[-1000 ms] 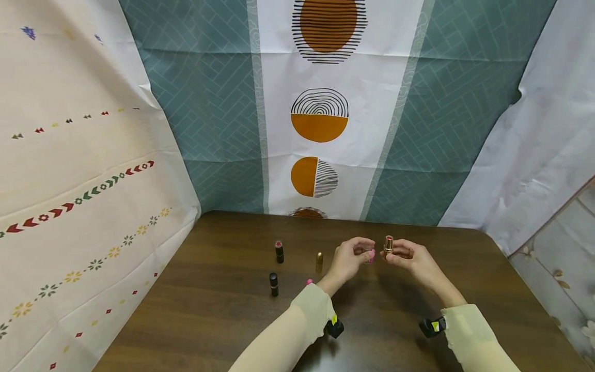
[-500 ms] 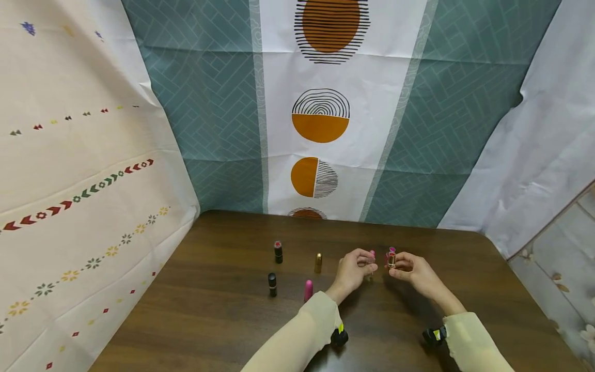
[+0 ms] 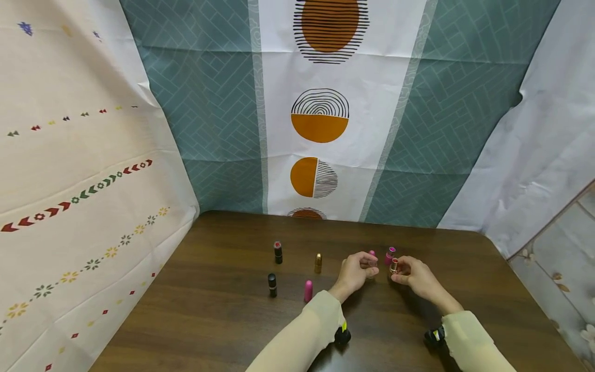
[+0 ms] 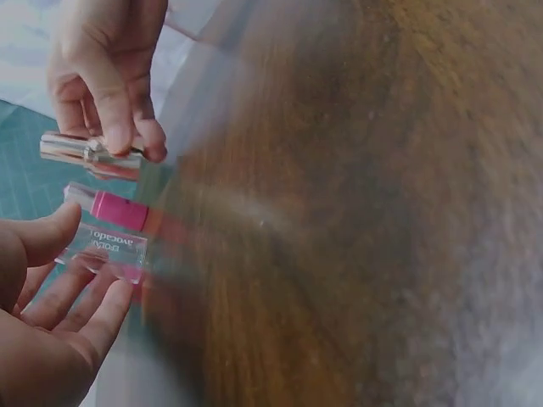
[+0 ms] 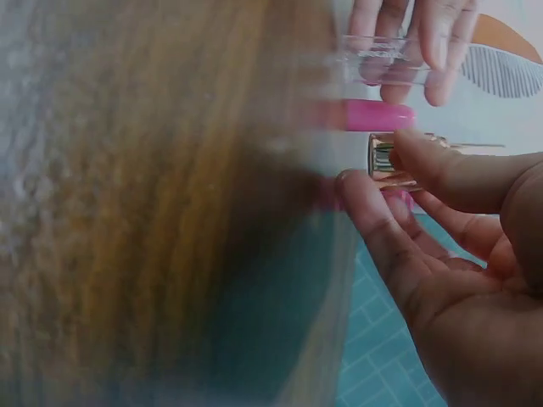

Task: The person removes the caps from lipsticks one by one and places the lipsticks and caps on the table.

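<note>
My left hand (image 3: 356, 271) pinches a clear lettered plastic lipstick cap (image 4: 103, 246) between thumb and fingertips. The thumb and fingers of my right hand (image 3: 415, 275) grip a shiny gold lipstick tube (image 5: 390, 161), red at its top in the head view. Just beyond the hands are a magenta lipstick tube (image 3: 389, 256) and a pink bullet-shaped piece (image 5: 377, 114). The latter is partly hidden behind the left fingers in the head view. Whether the gold tube touches the table, I cannot tell.
Left of the hands, a gold bullet-shaped tube (image 3: 318, 263), a pink tube (image 3: 309, 291), a black tube with a red top (image 3: 278, 252) and a black capped tube (image 3: 272, 284) stand on the brown table (image 3: 209, 320). Patterned cloth (image 3: 214, 129) hangs at its back edge.
My right hand has come lower and nearer with the gold tube, uncovering the magenta tube behind it. My left hand has shifted slightly right and nearer, and the pink tube by its forearm shows fully.
</note>
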`<state>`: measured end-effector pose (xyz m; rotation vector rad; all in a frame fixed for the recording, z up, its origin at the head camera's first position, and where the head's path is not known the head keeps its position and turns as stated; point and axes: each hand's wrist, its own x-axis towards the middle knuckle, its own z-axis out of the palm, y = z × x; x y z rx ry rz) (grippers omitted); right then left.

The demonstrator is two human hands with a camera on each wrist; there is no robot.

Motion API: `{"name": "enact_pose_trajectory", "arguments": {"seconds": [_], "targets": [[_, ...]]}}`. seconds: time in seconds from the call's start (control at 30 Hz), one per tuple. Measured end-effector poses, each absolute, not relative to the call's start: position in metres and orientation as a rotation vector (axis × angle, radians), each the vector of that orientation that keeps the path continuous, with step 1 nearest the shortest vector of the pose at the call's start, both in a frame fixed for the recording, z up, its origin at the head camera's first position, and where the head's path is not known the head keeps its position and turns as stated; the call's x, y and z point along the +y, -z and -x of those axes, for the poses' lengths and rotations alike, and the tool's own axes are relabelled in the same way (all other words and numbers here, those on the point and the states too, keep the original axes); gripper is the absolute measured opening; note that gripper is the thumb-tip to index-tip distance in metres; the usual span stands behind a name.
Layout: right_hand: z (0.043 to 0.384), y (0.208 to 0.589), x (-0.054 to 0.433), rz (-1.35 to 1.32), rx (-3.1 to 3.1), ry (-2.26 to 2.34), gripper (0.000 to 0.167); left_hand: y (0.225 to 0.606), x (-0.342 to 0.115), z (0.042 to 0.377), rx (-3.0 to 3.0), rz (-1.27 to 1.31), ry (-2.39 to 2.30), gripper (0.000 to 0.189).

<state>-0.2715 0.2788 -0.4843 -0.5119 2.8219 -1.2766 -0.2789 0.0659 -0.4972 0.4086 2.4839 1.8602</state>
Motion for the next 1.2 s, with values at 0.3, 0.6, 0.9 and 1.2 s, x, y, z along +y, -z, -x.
{"name": "enact_pose_trajectory", "arguments": {"seconds": [0.3,0.6,0.9,1.2], "targets": [[0.276,0.491,0.276,0.486,2.881,1.21,0.018,0.495,0.073,0.279,2.523,-0.401,-1.795,0.019],[0.277,0.492,0.276,0.463,2.855,1.193,0.02,0.495,0.078,0.278,2.522,-0.416,-1.79,0.021],[0.278,0.495,0.277,0.479,2.855,1.19,0.02,0.496,0.078,0.279,2.578,-0.495,-1.769,0.02],[0.28,0.494,0.279,0.476,2.792,1.268,0.026,0.493,0.078,0.28,2.563,-0.428,-1.765,0.027]]}}
